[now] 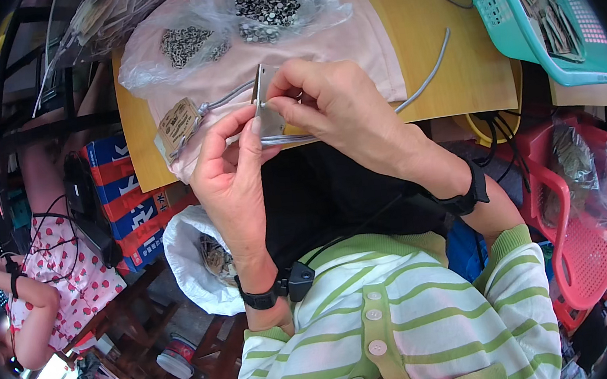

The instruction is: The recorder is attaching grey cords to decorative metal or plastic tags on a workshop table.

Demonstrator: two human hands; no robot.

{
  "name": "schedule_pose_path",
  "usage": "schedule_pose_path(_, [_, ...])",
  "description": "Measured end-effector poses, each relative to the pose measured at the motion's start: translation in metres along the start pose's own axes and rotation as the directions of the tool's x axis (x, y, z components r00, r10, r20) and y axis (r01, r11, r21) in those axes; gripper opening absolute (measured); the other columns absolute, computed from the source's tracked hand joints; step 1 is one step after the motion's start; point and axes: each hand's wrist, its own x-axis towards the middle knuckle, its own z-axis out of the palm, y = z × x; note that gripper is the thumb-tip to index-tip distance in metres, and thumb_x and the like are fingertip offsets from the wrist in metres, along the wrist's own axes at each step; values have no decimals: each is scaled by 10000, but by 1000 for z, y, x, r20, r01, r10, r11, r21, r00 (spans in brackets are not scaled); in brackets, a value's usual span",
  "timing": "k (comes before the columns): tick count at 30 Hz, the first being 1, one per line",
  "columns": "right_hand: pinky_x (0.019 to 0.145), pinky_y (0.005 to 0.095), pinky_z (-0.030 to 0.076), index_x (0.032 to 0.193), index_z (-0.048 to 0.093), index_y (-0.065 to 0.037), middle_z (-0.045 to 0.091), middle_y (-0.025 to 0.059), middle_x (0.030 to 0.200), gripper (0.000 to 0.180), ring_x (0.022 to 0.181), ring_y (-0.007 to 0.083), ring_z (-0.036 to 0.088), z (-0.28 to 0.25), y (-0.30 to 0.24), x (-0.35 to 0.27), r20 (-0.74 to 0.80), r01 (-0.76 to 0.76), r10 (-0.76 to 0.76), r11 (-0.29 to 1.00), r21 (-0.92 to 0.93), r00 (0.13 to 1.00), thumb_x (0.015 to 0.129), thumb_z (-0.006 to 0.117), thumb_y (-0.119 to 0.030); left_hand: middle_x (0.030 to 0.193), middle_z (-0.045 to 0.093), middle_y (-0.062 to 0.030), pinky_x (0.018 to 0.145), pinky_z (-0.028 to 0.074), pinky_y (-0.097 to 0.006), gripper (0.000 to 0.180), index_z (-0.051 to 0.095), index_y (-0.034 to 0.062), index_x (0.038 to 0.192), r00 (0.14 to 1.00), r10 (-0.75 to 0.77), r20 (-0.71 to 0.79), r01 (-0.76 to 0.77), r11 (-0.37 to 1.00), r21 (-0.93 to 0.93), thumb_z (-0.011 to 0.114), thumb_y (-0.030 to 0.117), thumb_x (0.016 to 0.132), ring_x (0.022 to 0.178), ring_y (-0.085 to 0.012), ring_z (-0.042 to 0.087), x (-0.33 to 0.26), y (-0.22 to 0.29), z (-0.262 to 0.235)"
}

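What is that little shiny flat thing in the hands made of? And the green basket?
The small flat silver plate, pinched by the left hand and right hand, looks like metal: grey, thin, with a dull shine. The turquoise basket with small holes looks like moulded plastic: even colour, smooth rim, regular grid.

A small flat metal plate (267, 103), silvery grey and roughly rectangular, is held upright above the near edge of a worktop. The left hand (231, 171) pinches its lower edge from below, and the right hand (332, 109) grips its right side with thumb and fingertips. A thin grey cord (425, 79) runs from the plate's base out to the right, curving over the wood. Fingers hide much of the plate's face.
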Motion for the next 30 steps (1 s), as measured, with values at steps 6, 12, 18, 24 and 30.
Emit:
schedule_pose_path(6, [526, 329, 443, 858, 578, -8, 596, 140, 705, 104, 582, 258, 579, 4, -1, -1, -52, 95, -108, 975, -201, 993, 830, 623, -97, 956, 640, -44, 647, 549, -208, 161, 634, -16, 1038, 999, 3, -54, -1, 999, 43, 595, 44, 894, 774, -67, 605, -2, 2, 5])
schedule_pose_path(12, [541, 265, 446, 904, 593, -7, 595, 46, 689, 126, 617, 104, 576, 5, -8, -8, -14, -135, 136, 991, 19, 991, 861, 617, -122, 916, 643, -24, 615, 509, -195, 143, 672, 5, 1003, 989, 141, -48, -130, 974, 187, 615, 24, 874, 750, -57, 584, -6, -3, 8])
schedule_pose_path(18, [625, 198, 424, 958, 609, -5, 601, -21, 818, 174, 709, 44, 500, -11, -6, -5, 256, -446, 366, 757, 478, 895, 900, 607, -169, 894, 639, -28, 595, 466, -188, 153, 670, -1, 1009, 981, 189, -32, -173, 945, 276, 617, 7, 866, 723, -53, 566, -4, -5, 5])
schedule_pose_path(24, [562, 171, 370, 971, 621, -25, 573, -34, 787, 169, 642, 28, 449, -6, 6, -6, 93, -167, 149, 957, 236, 984, 894, 619, -176, 874, 630, -20, 604, 462, -188, 150, 668, 1, 1004, 986, 161, -45, -145, 957, 253, 617, 6, 863, 723, -54, 561, -4, -2, 7])
schedule_pose_path(30, [544, 187, 417, 930, 618, -3, 576, -7, 748, 157, 605, 47, 493, -6, -1, -6, 151, -377, 347, 812, 446, 926, 879, 617, -151, 876, 633, -23, 584, 450, -189, 148, 669, 3, 998, 977, 215, -9, -203, 937, 284, 620, 5, 859, 709, -54, 560, -4, -4, 5])
